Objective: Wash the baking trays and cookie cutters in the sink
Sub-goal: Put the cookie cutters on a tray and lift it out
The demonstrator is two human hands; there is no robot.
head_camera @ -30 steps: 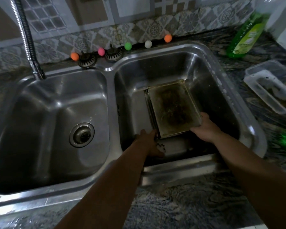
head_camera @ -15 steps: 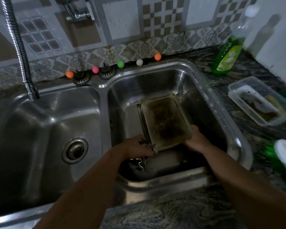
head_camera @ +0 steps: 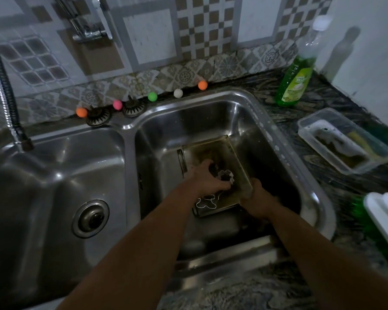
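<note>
A grimy rectangular baking tray point(head_camera: 220, 151) lies in the right basin of the double steel sink point(head_camera: 130, 130), with a second tray edge point(head_camera: 181, 161) showing under its left side. My right hand point(head_camera: 257, 198) grips the tray's near right corner. My left hand point(head_camera: 207, 177) rests over the tray, its fingers closed on a flower-shaped metal cookie cutter point(head_camera: 226, 175). Another cookie cutter point(head_camera: 206, 202) lies on the tray's near edge, just below my left wrist.
The left basin has a drain point(head_camera: 90, 218) and a flexible faucet hose point(head_camera: 2, 86) above it. Green dish soap bottle point(head_camera: 297, 81) stands on the counter at back right, a clear plastic tub point(head_camera: 343, 139) with a sponge beside it. Small coloured balls and two strainers line the sink's back rim.
My left hand rose from under the tray's near left corner onto the tray, now holding a cookie cutter. A second cutter now lies on the tray. The view tilted up.
</note>
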